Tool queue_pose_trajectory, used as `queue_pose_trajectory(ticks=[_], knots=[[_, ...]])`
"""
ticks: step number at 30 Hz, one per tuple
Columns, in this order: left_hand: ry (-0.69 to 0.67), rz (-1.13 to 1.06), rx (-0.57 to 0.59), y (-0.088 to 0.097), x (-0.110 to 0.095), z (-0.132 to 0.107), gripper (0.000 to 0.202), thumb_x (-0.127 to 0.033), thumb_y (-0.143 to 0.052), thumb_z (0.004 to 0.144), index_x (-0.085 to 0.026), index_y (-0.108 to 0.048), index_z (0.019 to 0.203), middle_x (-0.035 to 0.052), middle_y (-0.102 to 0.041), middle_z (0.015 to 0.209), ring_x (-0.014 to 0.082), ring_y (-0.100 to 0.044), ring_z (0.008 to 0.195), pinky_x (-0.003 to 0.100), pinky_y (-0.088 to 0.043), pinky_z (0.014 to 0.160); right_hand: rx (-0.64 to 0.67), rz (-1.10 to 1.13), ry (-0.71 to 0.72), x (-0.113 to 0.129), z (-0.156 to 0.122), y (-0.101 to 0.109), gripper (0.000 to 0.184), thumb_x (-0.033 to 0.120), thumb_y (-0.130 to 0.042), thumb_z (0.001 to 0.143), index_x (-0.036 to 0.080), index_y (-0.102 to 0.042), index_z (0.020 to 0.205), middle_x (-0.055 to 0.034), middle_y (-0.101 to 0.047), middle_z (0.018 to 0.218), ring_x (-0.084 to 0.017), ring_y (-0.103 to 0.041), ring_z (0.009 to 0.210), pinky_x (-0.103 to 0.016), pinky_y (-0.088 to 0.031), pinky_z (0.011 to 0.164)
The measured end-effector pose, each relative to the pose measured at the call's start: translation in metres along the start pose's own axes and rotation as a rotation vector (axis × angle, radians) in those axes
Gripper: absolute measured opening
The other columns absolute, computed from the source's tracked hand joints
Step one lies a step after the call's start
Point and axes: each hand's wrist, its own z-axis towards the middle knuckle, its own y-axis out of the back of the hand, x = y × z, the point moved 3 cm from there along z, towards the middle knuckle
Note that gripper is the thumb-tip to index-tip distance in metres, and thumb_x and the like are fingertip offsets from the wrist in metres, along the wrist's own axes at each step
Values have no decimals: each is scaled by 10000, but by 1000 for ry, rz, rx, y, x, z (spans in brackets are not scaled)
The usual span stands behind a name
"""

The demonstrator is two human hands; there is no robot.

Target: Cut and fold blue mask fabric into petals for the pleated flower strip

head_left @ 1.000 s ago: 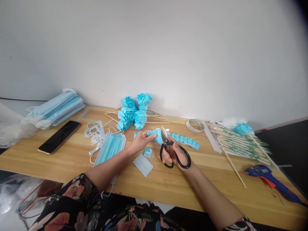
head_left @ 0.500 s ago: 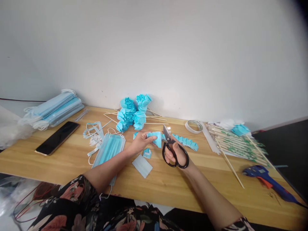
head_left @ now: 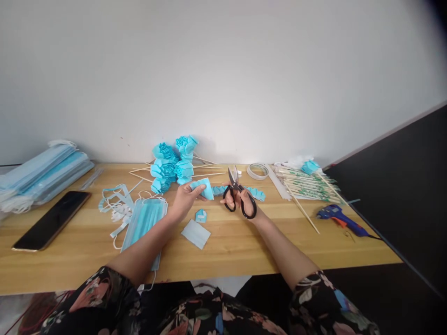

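Note:
Between thumb and fingers, my left hand (head_left: 186,199) pinches a small blue piece of mask fabric (head_left: 206,189). My right hand (head_left: 240,201) is wrapped in the black handles of a pair of scissors (head_left: 234,179), whose blades stand apart and point up, to the right of the fabric and not touching it. Behind the scissors lies a row of folded blue pieces (head_left: 256,193). Nearer to me on the table are a small blue cut piece (head_left: 200,215) and a pale rectangular piece (head_left: 196,234).
Blue fabric flowers on sticks (head_left: 171,167) lean by the wall. Left are face masks (head_left: 145,218), cut ear loops (head_left: 118,204), a phone (head_left: 52,221) and a mask stack (head_left: 49,172). Right are a tape roll (head_left: 257,176), wrapped sticks (head_left: 303,181) and a blue glue gun (head_left: 344,219).
The scissors blades have spread wider and swung more upright. My left hand still pinches the blue fabric. The whole view has shifted, so the table things sit further left.

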Motion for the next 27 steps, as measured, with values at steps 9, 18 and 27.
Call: queue_pose_trajectory(ticks=[9, 18, 27], knots=[[-45, -86, -59, 2, -4, 2, 458, -523, -779, 649, -102, -680, 801, 41, -696, 695, 164, -639, 573, 313, -566, 606, 0, -1365, -89, 48, -42, 35, 567, 336, -739, 755, 242, -587, 1293, -86, -699, 1007, -274, -630, 931, -367, -469, 824], [-87, -80, -27, 0, -6, 1, 446, -514, -782, 638, -110, -666, 788, 22, -674, 649, 146, -617, 548, 271, -536, 536, 11, -1691, -401, 74, -122, 89, 525, 185, -622, 784, 188, -589, 1308, -123, -685, 1222, -297, -638, 1105, -352, -498, 902], [-82, -25, -18, 3, 3, 6, 469, -548, -776, 624, -122, -651, 776, 23, -664, 634, 144, -611, 546, 257, -514, 510, -20, -1689, -293, 87, -123, 77, 411, 283, -557, 890, 210, -604, 1291, -133, -694, 1138, -315, -626, 1078, -425, -497, 910]])
